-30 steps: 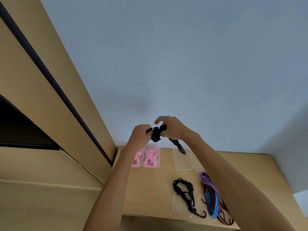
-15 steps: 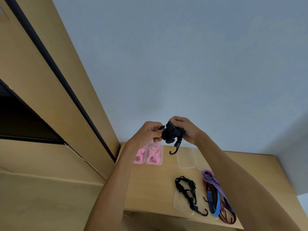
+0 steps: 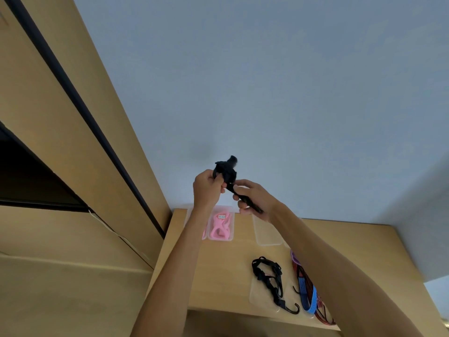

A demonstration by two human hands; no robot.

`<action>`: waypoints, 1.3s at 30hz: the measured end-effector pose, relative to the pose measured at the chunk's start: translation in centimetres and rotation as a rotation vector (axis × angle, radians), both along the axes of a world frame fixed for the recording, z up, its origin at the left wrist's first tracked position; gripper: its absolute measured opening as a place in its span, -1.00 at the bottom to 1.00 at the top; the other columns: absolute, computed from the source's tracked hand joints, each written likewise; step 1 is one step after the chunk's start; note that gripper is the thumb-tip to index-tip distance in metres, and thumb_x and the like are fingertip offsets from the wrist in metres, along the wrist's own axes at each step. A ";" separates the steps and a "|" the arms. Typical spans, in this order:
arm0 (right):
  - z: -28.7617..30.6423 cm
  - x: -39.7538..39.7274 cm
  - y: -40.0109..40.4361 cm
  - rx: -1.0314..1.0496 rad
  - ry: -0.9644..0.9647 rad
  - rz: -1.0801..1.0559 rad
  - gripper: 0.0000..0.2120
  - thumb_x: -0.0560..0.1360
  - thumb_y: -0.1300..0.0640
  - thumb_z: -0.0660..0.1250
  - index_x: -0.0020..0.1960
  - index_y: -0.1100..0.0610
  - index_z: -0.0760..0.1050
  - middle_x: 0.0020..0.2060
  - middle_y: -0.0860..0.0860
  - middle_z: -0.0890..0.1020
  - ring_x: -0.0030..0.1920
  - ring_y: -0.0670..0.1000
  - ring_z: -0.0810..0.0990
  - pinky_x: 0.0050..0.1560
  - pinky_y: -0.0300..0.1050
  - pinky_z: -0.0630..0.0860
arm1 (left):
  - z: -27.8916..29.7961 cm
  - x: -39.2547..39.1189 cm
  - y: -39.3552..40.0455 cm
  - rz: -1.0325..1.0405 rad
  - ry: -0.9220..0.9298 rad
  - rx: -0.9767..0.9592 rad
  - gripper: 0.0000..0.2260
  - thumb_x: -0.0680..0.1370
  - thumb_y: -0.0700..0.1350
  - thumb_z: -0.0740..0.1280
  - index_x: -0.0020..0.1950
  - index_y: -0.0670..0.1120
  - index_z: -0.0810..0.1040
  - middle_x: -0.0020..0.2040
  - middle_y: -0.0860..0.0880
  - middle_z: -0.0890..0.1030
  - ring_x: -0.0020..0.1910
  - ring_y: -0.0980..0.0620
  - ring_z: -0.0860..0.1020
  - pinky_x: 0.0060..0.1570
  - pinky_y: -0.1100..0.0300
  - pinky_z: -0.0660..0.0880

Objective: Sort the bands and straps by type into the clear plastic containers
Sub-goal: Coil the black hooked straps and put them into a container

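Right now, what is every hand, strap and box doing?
left hand: grips the bundled end of the black strap, held up in the air
right hand: grips its loose end
pink bands: in a clear container
empty container: nothing inside
black hooked cord: lying in a near container
coloured cords: piled beside it

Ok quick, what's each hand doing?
Left hand: holding the bunched end of the black strap.
Right hand: gripping the same strap's free end.

Both forearms are seen bare, with no sleeves in view. Nothing is worn on the left hand (image 3: 207, 188) or right hand (image 3: 255, 199).
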State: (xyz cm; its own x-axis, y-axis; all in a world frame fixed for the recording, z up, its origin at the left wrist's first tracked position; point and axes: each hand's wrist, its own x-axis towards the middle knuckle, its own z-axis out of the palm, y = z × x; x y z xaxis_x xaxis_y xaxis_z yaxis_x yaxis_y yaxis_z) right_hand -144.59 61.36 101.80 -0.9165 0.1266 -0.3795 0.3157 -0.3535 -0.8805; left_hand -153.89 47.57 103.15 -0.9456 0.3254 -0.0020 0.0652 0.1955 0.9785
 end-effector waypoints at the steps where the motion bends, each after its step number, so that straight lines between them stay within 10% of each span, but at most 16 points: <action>1: 0.0 0.1 0.2 -0.013 -0.011 -0.033 -0.76 0.54 0.15 0.40 0.17 0.16 0.49 -0.25 0.08 0.54 -0.41 0.00 0.36 -0.38 -0.13 0.41 | -0.2 -0.2 -0.2 0.038 0.016 -0.032 -0.80 0.56 -0.22 0.29 -0.27 -0.17 0.50 -0.41 -0.03 0.61 -0.47 0.06 0.52 -0.30 0.12 0.50; 9: -0.3 0.0 1.1 0.010 -0.022 -0.055 -0.97 0.46 0.35 0.42 -0.11 0.29 0.62 -0.15 0.22 0.64 -0.20 0.08 0.60 0.00 -0.02 0.63 | -2.6 -0.6 -1.8 0.124 0.041 -0.214 -0.73 0.55 -0.18 0.28 -0.24 -0.36 0.48 -0.33 -0.21 0.63 -0.36 -0.09 0.52 -0.20 -0.12 0.55; 15: 0.9 -0.6 -0.5 0.173 0.162 -0.081 -0.76 0.38 0.42 0.42 0.04 0.36 0.60 -0.20 0.11 0.63 -0.14 0.05 0.63 0.04 -0.10 0.61 | -3.0 -0.8 -2.3 0.104 0.058 -0.332 -0.78 0.54 -0.23 0.26 -0.29 -0.29 0.45 -0.31 -0.28 0.60 -0.34 -0.10 0.47 -0.33 0.03 0.41; 22: 1.7 -0.6 -0.3 0.598 0.211 -0.025 -0.96 0.47 0.37 0.38 -0.14 0.28 0.59 -0.28 0.20 0.67 -0.27 0.12 0.68 -0.08 0.09 0.68 | -2.7 -0.3 -2.6 -0.232 0.048 -0.558 -0.86 0.46 -0.34 0.24 -0.29 -0.20 0.43 -0.32 -0.23 0.49 -0.33 -0.07 0.39 -0.27 0.09 0.30; 32: 2.7 -0.8 1.1 0.520 0.205 -0.313 -0.81 0.53 0.17 0.36 -0.21 0.25 0.50 -0.35 -0.02 0.61 -0.35 -0.15 0.56 -0.39 -0.39 0.42 | -1.4 1.2 -1.9 -0.398 0.140 -0.280 -0.80 0.56 -0.28 0.28 -0.26 -0.28 0.40 -0.41 -0.07 0.46 -0.39 0.00 0.35 -0.34 0.16 0.29; 39: 2.9 -0.5 1.9 0.147 0.125 -0.057 -0.85 0.52 0.11 0.32 -0.10 0.19 0.57 -0.05 0.07 0.69 -0.02 0.03 0.66 -0.28 -0.14 0.49 | -0.4 2.0 -2.5 -0.554 -0.061 -0.033 -0.65 0.59 -0.36 0.28 -0.33 -0.03 0.51 -0.40 -0.01 0.45 -0.39 0.03 0.38 -0.35 0.24 0.34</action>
